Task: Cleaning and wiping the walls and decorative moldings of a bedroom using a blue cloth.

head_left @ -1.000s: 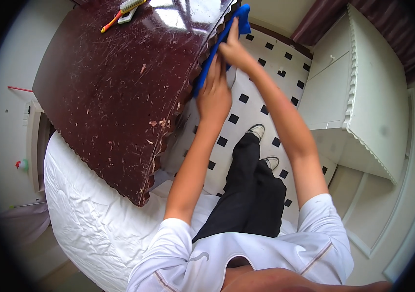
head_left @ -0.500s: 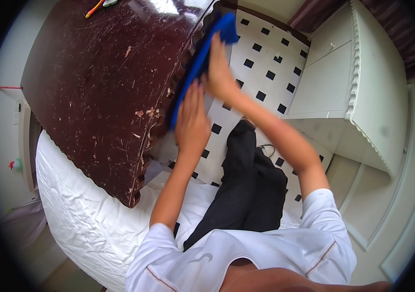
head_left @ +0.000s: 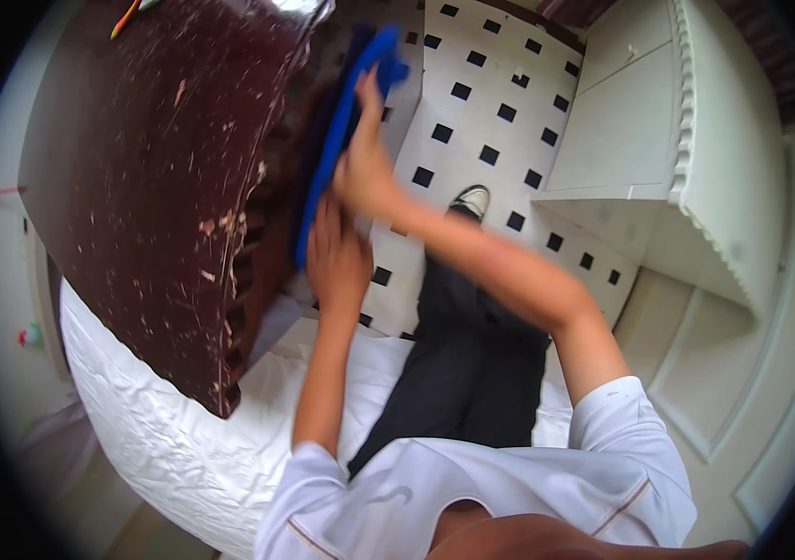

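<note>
A long blue cloth (head_left: 323,177) lies pressed along the side of a dark brown wooden table (head_left: 136,187), just below its scalloped edge. My right hand (head_left: 368,173) holds the cloth's upper part against that side, its fingers reaching up toward the far end, where a loose flap sticks out. Below it my left hand (head_left: 337,261) rests on the cloth's near end with its fingers stretched out, close to the right wrist. The tabletop is scratched, with chipped patches near its edge. The palms and the cloth's inner face are hidden.
White bedding (head_left: 146,383) lies under and beside the table. A cream cabinet (head_left: 621,140) stands at the right. Between them is a white floor with black squares (head_left: 472,121), where my shoe (head_left: 472,199) shows. An orange-handled tool (head_left: 123,19) lies on the tabletop's far end.
The view has shifted, so table, cloth and hands appear farther left and lower. Both hands stay on the cloth. More of the table's side and my shoe now show.
</note>
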